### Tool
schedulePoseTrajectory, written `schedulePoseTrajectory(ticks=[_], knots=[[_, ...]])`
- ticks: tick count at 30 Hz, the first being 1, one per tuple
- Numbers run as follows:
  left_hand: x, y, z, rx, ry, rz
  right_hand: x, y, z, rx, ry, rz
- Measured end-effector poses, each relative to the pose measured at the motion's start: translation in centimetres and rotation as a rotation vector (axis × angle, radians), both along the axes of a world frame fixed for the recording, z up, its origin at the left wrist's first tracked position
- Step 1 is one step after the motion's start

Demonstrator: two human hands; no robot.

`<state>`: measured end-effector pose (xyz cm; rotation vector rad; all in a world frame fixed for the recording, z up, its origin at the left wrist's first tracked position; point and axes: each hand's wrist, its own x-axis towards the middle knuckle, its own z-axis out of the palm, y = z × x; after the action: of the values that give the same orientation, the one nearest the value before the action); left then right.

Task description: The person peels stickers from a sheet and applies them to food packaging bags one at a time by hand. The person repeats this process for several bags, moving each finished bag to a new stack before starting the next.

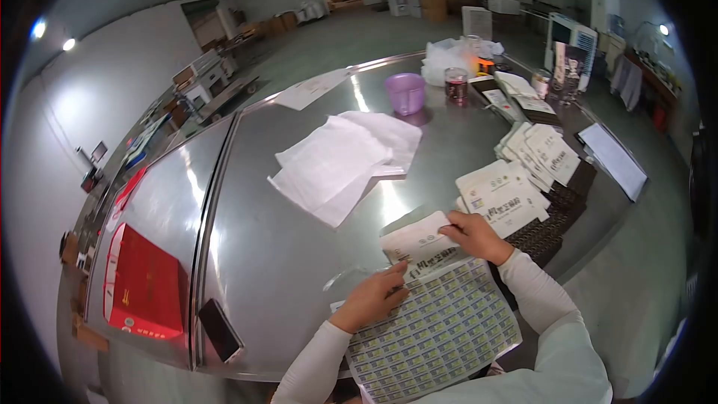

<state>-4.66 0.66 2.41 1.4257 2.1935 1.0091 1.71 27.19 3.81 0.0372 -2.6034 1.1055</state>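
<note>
A white printed pouch (422,243) with dark lettering lies at the near edge of the metal table. Its upper right corner is pinched between the thumb and fingers of my right hand (476,237). My left hand (372,299) reaches to the pouch's lower left, fingers stretched out and slightly apart, the index fingertip touching the pouch. The left thumb is hidden. Beneath the left hand and below the pouch spreads a sheet of small green-and-blue stickers (437,333), tilted toward me. Whether a loose sticker is under the left fingertip is too small to tell.
Stacked pouches (501,194) lie to the right on a dark woven mat (550,236). White cloths (329,164), a purple cup (405,94) and a glass jar (456,86) stand farther back. A phone (221,331) and red bag (142,284) lie left; a clipboard (613,161) lies right.
</note>
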Motion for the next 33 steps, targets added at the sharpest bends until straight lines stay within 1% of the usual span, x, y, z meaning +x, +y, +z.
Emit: schedulePoseTrajectory(ticks=[4, 5, 7, 9, 11, 13, 16, 19, 20, 21, 22, 23, 24, 25, 26, 27, 28, 29, 31, 33], knots=[[0.4, -0.1, 0.6, -0.003, -0.029, 0.011, 0.3, -0.3, 0.6, -0.101, -0.021, -0.028], [0.4, -0.2, 0.5, -0.005, -0.044, 0.014, 0.4, 0.0, 0.7, -0.094, 0.017, -0.046], [0.2, -0.3, 0.2, 0.050, 0.026, 0.001, 0.7, 1.0, 1.3, -0.087, 0.071, -0.094], [0.2, -0.3, -0.3, 0.072, 0.031, 0.011, 1.8, 2.8, 3.8, -0.137, 0.128, -0.133], [0.2, -0.3, -0.5, 0.066, 0.000, 0.053, 2.0, 6.6, 5.0, 0.015, 0.059, -0.243], [0.3, -0.3, -0.4, 0.059, -0.087, 0.075, 2.4, 10.2, 5.9, 0.100, -0.022, -0.315], [0.5, -0.4, -0.1, 0.055, -0.117, 0.100, 4.1, 14.4, 3.3, 0.274, 0.075, -0.524], [1.0, -0.5, 0.1, 0.078, -0.119, 0.114, 8.4, 12.4, 3.9, 0.175, 0.092, -0.521], [1.0, -0.5, 0.3, 0.087, -0.121, 0.113, 9.8, 11.4, 3.4, 0.197, 0.099, -0.516], [1.0, -0.5, 0.4, 0.094, -0.102, 0.112, 11.6, 10.2, 2.0, 0.254, 0.150, -0.505], [1.0, -0.6, 0.3, 0.106, -0.080, 0.104, 13.3, 9.1, 0.7, 0.513, 0.313, -0.430], [0.8, -0.5, 0.2, 0.125, -0.058, 0.090, 15.2, 7.6, -0.7, 0.507, 0.290, -0.449], [0.4, -0.6, -0.3, 0.127, -0.024, 0.075, 16.9, 6.4, -1.9, 0.564, 0.187, -0.497], [0.0, -0.6, -0.8, 0.130, 0.008, 0.057, 18.2, 5.3, -3.4, 0.559, 0.153, -0.556], [0.2, -0.5, -0.3, 0.095, -0.027, 0.065, 18.9, 4.6, -5.1, 0.477, 0.117, -0.626], [0.3, -0.9, 0.6, 0.055, -0.060, 0.068, 19.2, 4.3, -6.0, 0.464, 0.138, -0.726], [-0.2, -1.6, 0.3, 0.025, -0.012, 0.056, 19.0, 4.3, -6.2, 0.476, 0.224, -0.725], [-1.1, -2.2, -0.3, 0.006, 0.041, 0.034, 19.0, 4.1, -6.1, 0.455, 0.235, -0.718], [-2.6, -2.6, -0.9, -0.028, -0.082, 0.046, 19.1, 4.2, -6.2, 0.450, 0.136, -0.733], [-2.2, -2.5, 0.9, -0.102, -0.125, -0.044, 19.4, 4.1, -5.5, 0.442, 0.071, -0.715]])
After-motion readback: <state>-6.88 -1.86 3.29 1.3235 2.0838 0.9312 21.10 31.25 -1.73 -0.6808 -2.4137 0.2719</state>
